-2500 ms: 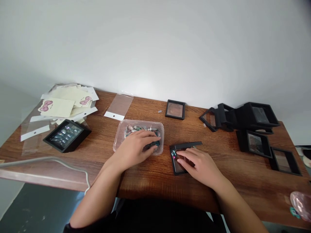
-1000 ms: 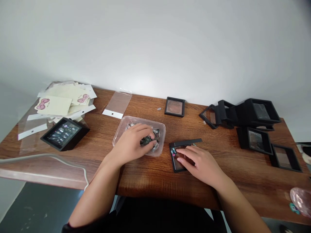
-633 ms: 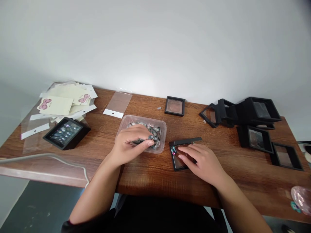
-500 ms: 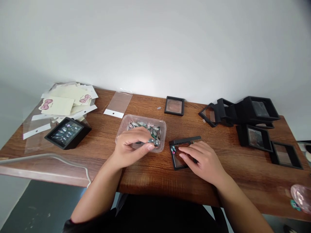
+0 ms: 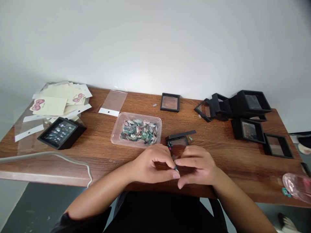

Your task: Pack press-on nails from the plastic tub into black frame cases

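My left hand [image 5: 152, 166] and my right hand [image 5: 198, 165] meet at the table's near edge, fingertips pinched together on a small dark gem piece [image 5: 176, 169]. Just beyond the hands lies an open black display case [image 5: 178, 139] with a couple of coloured pieces at its left edge. A clear plastic tray [image 5: 116, 136] holding several green, pink and grey gem pieces sits to the left of the case, uncovered.
A black box of shiny pieces [image 5: 60, 132] and cream cards with pink bows [image 5: 52, 102] lie far left, with clear bags [image 5: 113, 102]. Black frame cases [image 5: 243, 108] cluster at the right. A small framed case [image 5: 170, 102] sits at the back. A pink object [image 5: 297, 186] is at the right edge.
My left hand left the plastic tray with a small piece and moved right and nearer to me. My right hand lifted off the open case to meet it.
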{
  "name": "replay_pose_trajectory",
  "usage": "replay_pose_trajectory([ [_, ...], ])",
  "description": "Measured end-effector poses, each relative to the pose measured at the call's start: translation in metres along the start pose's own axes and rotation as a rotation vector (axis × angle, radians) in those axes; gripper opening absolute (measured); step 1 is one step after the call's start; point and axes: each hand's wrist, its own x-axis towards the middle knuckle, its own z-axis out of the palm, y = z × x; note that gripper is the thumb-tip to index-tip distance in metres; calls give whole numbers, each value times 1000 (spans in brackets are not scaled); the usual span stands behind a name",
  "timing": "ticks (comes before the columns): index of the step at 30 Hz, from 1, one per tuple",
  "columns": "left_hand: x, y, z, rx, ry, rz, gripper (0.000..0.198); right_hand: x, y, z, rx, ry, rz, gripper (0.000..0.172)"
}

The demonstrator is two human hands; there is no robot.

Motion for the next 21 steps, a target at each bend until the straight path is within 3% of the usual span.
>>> replay_pose_trajectory([
  [5, -2, 2, 1, 158, -20, 21, 9, 3, -2, -1, -66, -7, -25, 27],
  [12, -4, 3, 0, 179, -61, 14, 10, -3, -2, 0, -6, -46, 25, 35],
  [21, -6, 3, -2, 345, -5, 43, 11, 0, -3, -13, 6, -92, 122, 27],
])
